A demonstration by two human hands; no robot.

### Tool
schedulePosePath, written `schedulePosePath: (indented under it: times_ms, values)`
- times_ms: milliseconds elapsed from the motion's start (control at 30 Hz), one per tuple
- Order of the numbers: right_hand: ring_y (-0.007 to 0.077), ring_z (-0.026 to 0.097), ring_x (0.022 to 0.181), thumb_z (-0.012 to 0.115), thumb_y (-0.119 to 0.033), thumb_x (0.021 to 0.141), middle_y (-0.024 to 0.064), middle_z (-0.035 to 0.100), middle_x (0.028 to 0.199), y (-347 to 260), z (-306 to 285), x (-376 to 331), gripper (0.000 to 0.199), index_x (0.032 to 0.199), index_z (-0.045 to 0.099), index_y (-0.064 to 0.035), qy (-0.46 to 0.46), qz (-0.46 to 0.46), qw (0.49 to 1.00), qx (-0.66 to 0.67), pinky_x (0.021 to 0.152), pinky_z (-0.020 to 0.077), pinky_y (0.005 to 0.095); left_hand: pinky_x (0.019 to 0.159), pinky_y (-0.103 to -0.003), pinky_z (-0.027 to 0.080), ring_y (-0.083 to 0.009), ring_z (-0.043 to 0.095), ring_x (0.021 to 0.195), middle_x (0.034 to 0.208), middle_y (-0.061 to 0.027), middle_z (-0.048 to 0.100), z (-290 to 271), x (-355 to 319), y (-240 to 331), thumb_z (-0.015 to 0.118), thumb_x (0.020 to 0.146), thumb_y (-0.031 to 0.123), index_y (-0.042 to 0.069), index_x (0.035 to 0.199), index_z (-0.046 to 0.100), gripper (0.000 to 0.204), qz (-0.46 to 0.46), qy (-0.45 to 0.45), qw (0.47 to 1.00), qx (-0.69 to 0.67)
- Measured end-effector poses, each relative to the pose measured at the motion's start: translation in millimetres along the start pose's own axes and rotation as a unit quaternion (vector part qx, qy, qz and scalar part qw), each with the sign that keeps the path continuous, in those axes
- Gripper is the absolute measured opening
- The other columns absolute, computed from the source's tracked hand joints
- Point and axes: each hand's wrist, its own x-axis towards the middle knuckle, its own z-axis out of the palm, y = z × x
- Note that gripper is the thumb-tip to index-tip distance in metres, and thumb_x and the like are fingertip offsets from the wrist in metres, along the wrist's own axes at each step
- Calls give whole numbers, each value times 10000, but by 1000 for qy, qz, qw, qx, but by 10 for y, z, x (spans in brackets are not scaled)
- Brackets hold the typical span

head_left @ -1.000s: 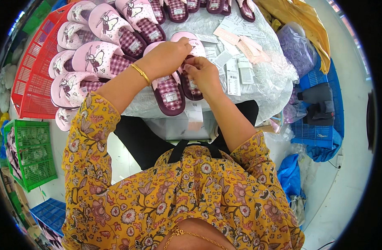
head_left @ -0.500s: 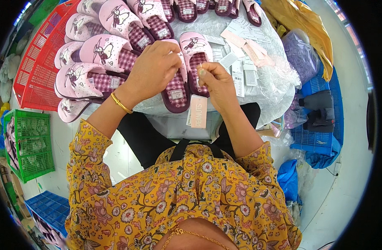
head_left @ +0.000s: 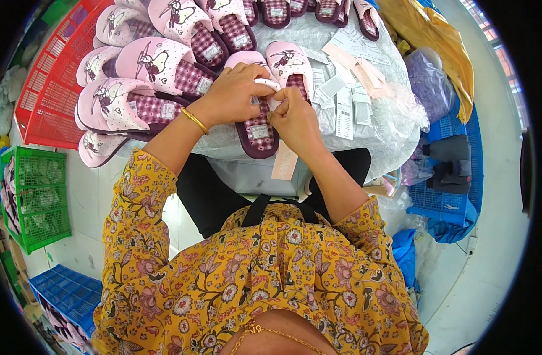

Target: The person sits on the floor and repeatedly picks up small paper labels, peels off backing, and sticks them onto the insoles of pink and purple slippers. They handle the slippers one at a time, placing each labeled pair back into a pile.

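A pair of pink slippers with maroon checked insoles (head_left: 257, 127) lies on a plastic-covered work surface (head_left: 377, 127) in front of me. My left hand (head_left: 232, 94), with a gold bangle at the wrist, grips the pink upper of the nearer slipper. My right hand (head_left: 291, 115) pinches a small white piece right beside the left fingers, over the same slipper. A pink paper tag (head_left: 284, 160) hangs below my right hand. I wear a yellow flowered top.
Several more pink slippers (head_left: 146, 71) are stacked to the left. Paper tags and labels (head_left: 350, 89) lie to the right. Red basket (head_left: 49, 100) and green basket (head_left: 37, 195) at left, blue crates (head_left: 445, 195) at right, yellow cloth (head_left: 436, 47) beyond.
Both hands stayed on the same slipper. The right hand moved in close to the left, and the fingers now pinch together at the slipper's upper.
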Motion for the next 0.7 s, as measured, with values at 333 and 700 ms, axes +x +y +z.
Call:
schedulePosePath:
  times_ms: [333,700]
  values:
    - [295,669,651,704,24,725,112,638,664,46,29,109,325,964,495,-46,-10,-4,998,-62,617,502,393,1036,-424,367,-319,471,1220,1283,-79,546,-13,-30,57,632,671,121,138,1058,709,395,-19,7,999,-26]
    - [366,683,732,699,-32,747,149,668,715,-13,-5,116,290,971,516,-44,-31,3,994,-104,664,511,466,991,-434,403,-296,500,1188,1249,-41,571,34,-34,20,665,684,166,179,1023,738,346,-16,27,999,-17]
